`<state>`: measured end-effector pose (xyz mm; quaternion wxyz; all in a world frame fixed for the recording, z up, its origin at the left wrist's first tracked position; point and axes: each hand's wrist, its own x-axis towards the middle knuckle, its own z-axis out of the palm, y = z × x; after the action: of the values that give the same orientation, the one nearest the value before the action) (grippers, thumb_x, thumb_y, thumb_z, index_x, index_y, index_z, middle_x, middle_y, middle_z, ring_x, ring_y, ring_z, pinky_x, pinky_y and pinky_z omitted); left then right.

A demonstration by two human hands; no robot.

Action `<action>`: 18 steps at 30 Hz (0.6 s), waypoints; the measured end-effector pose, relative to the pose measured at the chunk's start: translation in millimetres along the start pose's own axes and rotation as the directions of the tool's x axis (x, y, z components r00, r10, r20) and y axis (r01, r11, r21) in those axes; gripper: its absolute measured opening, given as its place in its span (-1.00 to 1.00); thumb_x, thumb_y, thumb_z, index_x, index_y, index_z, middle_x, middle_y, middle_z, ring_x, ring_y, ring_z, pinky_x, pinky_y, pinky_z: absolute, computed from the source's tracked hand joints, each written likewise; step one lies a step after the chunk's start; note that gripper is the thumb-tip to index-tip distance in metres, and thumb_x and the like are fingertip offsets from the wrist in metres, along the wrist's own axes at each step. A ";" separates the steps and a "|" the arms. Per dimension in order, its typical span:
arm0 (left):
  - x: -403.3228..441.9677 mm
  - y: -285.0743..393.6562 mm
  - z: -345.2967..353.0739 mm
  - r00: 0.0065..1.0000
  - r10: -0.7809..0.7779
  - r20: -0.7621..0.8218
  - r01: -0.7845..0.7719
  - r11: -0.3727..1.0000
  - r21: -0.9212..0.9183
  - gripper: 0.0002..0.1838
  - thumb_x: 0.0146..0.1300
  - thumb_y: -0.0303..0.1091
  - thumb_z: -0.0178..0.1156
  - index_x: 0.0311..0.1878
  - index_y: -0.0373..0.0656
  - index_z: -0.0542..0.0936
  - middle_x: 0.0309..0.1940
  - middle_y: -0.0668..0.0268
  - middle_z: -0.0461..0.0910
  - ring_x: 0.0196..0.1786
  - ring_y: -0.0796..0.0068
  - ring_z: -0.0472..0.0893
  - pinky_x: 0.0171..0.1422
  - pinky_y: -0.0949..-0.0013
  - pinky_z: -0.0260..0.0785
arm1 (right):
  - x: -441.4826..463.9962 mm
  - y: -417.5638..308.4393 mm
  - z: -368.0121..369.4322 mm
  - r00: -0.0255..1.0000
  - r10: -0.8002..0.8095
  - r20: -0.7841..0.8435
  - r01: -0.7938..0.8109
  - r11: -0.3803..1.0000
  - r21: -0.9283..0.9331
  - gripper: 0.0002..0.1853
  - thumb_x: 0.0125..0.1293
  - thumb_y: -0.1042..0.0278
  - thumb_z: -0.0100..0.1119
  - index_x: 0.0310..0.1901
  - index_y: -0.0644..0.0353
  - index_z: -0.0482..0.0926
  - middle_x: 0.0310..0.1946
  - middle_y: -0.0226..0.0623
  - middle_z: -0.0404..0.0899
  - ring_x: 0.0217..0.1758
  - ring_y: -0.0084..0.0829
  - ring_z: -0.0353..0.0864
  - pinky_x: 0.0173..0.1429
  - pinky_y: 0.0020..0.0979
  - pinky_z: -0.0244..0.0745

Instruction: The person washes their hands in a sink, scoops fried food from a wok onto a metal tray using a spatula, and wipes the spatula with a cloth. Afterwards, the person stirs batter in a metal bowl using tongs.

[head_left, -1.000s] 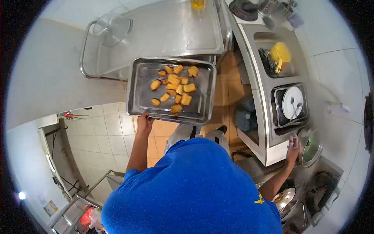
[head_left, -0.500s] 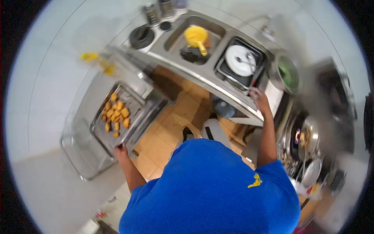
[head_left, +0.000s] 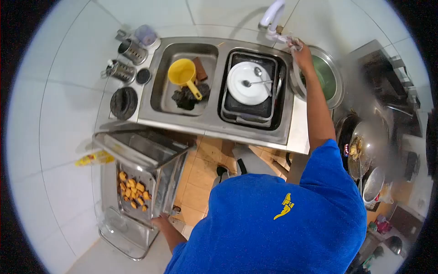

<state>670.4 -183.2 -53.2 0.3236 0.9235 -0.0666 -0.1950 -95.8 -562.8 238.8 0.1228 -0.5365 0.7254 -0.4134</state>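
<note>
At the left side, on a metal trolley (head_left: 136, 259) near the tiled wall, lies a metal tray (head_left: 139, 174) with golden-brown pieces (head_left: 133, 186) gathered in it. The left hand (head_left: 161, 221) is at the near corner of this tray; its fingertips are hidden there, so I cannot tell if its grip is closed on the rim. Next to the tray are a clear glass vessel (head_left: 115, 221) and a yellow bottle (head_left: 93, 159).

The right hand (head_left: 299, 49) is raised to the white tap (head_left: 273, 22) above the sink (head_left: 213, 124). It touches the base of the tap, but whether this grip is clamped or loose, I cannot tell either. The right forearm (head_left: 318, 109) passes in front of a metal bowl (head_left: 340, 84) with something green inside.

The left basin holds a yellow dipper (head_left: 181, 72), a brown block (head_left: 200, 69) and a dark heap (head_left: 186, 99). In the right basin, a white plate (head_left: 242, 91) with two spoons (head_left: 258, 71) rests upon a black tray (head_left: 246, 111).
</note>
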 end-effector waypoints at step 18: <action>-625.5 545.3 424.4 -0.648 0.649 0.399 -0.665 -0.227 -0.711 -0.65 0.11 -0.23 0.04 -0.09 -0.25 0.39 -0.12 0.03 0.39 -0.05 0.08 0.41 0.00 0.15 0.28 | -225.0 47.1 -11.1 0.682 0.435 0.588 -0.622 0.768 0.153 -0.75 0.17 0.47 -0.08 -0.09 0.16 0.46 -0.22 -0.12 0.51 -0.11 -0.32 0.51 -0.04 -0.42 0.37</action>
<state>-71.4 -696.2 182.0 0.2498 0.2488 -0.9013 -0.2516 -45.8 -355.7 151.6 0.5206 -0.3606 0.7060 -0.3171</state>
